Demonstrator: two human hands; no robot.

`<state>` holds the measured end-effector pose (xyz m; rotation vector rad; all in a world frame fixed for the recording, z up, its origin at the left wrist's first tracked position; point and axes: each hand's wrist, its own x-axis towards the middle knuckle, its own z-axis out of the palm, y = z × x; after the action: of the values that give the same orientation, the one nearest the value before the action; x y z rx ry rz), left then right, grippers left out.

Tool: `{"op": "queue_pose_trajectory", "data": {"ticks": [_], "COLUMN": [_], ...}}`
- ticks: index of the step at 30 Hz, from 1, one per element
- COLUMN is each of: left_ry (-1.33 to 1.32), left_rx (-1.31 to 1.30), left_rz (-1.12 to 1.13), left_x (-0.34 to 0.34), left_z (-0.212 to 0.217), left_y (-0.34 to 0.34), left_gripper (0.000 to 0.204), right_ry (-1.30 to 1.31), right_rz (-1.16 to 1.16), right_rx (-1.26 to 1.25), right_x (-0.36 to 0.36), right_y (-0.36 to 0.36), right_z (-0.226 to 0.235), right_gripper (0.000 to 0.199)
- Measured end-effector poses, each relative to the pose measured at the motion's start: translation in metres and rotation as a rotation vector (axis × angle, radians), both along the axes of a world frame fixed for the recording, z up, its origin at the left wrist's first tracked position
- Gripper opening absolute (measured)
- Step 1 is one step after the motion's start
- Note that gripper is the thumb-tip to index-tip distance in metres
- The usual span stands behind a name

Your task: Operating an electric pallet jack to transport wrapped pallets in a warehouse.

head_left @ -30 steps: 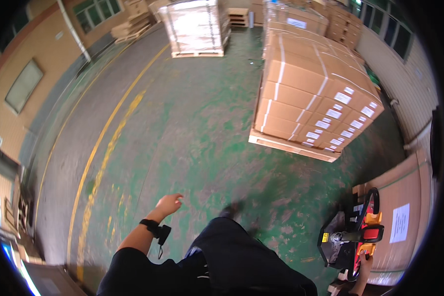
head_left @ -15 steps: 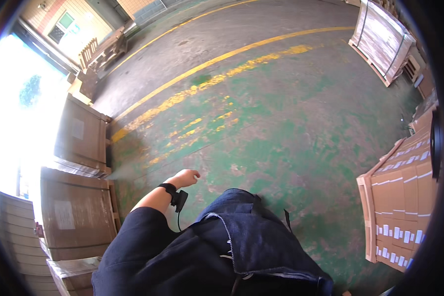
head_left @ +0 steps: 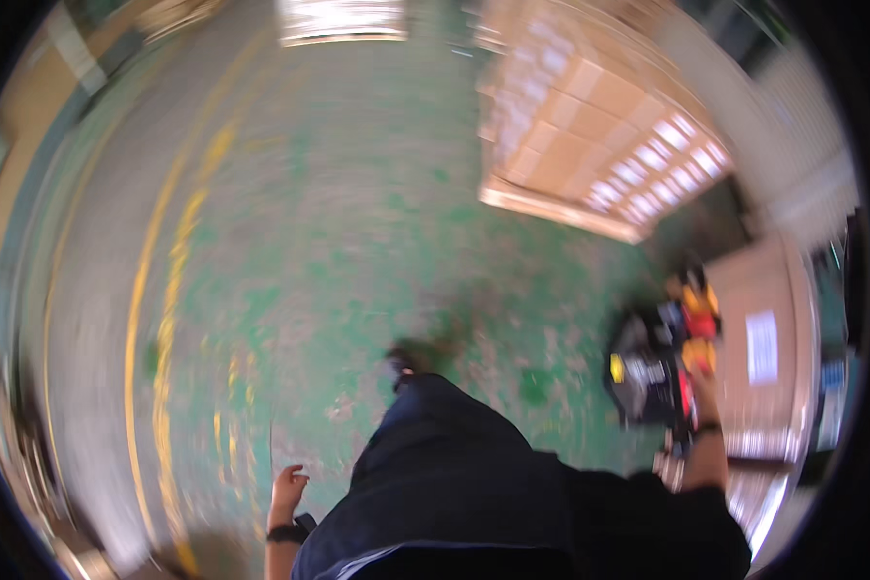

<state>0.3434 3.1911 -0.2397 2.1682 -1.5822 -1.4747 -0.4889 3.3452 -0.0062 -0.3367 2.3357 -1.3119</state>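
My left hand (head_left: pixel 288 488) hangs low at my left side, above the green floor. Its fingers are loosely bent and a little apart, and nothing is in them; a black band circles the wrist. On the right, my right arm reaches out from a dark sleeve toward a black machine (head_left: pixel 643 377) with red and yellow parts, which looks like a powered pallet truck. My right hand (head_left: pixel 704 385) is at the machine's red and orange end. Motion blur hides its fingers, so I cannot see whether it grips anything.
Ahead to the right, a pallet (head_left: pixel 561 211) bears stacked brown cartons (head_left: pixel 590 106). A large brown box (head_left: pixel 759 309) with a white label stands beyond the machine. Another wrapped load (head_left: pixel 343 21) is at the far edge. Yellow lines (head_left: pixel 155 338) run along the floor at left.
My view has swung to the right, so the carton pallet now lies farther left and ahead. The machine and my right arm have come into view. My left hand appears lower.
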Motion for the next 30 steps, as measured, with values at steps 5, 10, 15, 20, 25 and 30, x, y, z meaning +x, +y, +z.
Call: {"op": "queue_pose_trajectory", "data": {"ticks": [5, 10, 15, 20, 25, 30], "left_ry": [0.180, 0.114, 0.100, 0.308, 0.017, 0.035], "left_rx": [0.050, 0.188, 0.108, 0.222, 0.084, 0.111], "left_rz": [-0.075, -0.067, -0.084, 0.298, 0.093, 0.184], "left_x": [-0.036, 0.090, 0.124, 0.184, 0.304, 0.398], "left_z": [0.037, -0.021, -0.045, -0.057, -0.053, -0.030], "left_y": [-0.094, -0.113, -0.129, -0.139, -0.127, -0.166], "left_gripper": [0.037, 0.038, 0.040, 0.039, 0.038, 0.038], "right_ry": [0.005, -0.011, -0.026, -0.126, -0.036, 0.027], "right_rz": [-0.225, -0.241, -0.172, -0.146, -0.151, -0.201], "right_rx": [0.182, 0.133, 0.163, 0.135, 0.177, 0.308], "right_x": [0.035, 0.109, 0.187, 0.258, 0.302, 0.342], "right_y": [-0.065, -0.115, -0.164, -0.193, -0.246, -0.272], "right_z": [0.023, 0.029, 0.028, 0.036, 0.020, 0.020], "right_gripper": [0.039, 0.043, 0.050, 0.035, 0.040, 0.046]}}
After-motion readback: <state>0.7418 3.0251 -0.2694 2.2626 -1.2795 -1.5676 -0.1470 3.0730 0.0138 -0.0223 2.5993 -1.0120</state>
